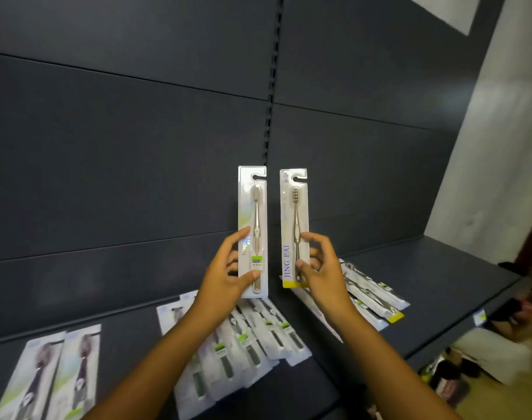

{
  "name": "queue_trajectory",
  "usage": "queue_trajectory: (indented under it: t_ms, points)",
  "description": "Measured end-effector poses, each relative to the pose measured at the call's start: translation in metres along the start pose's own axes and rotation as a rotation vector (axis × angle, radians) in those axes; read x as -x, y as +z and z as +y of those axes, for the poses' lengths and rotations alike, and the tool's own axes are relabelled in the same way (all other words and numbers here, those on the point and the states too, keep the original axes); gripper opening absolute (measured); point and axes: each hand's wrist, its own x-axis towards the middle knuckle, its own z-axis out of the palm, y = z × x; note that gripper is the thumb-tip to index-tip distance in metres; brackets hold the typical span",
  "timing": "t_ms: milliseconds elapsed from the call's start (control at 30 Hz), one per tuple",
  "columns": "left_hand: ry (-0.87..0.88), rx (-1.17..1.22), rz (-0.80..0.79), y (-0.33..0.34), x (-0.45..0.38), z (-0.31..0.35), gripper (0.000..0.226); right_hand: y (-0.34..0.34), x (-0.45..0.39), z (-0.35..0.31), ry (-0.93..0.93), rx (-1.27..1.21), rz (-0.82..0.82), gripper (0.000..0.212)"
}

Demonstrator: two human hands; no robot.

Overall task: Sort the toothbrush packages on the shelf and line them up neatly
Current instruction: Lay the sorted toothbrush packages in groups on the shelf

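I have a toothbrush package in each hand, both held upright side by side in front of the dark back panel (137, 147), just apart from each other. My left hand (228, 277) pinches the white package (253, 213) low down, thumb across the front near the green label and fingers behind the left edge. My right hand (317, 268) pinches the yellow-trimmed package (293, 219) at its lower right edge, thumb on the front, fingers curled behind. Each card sticks up well above the hand holding it, hook slot at the top. I judge these to be light, flat and fairly stiff, card backing with a clear plastic blister, so they should slide a little between fingertips; gripping by the card edges rather than the bulging blister looks safest. Below my hands, on the shelf (440, 286), lie a fanned pile of similar packages (258, 338), another pile to the right (376, 301), and two darker packs (58, 368) at the left.
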Motion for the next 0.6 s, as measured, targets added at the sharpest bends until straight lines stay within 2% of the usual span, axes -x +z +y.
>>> queue_trajectory:
  t_ms: [233, 600]
  points:
    - [0.017, -0.037, -0.01, 0.097, -0.049, -0.019, 0.072, -0.1, -0.05, 0.038, -0.008, 0.026, 0.029, 0.046]
    - [-0.084, -0.138, 0.163, 0.239, -0.075, -0.033, 0.07, -0.229, -0.114, 0.085, 0.026, -0.025, -0.183, 0.045]
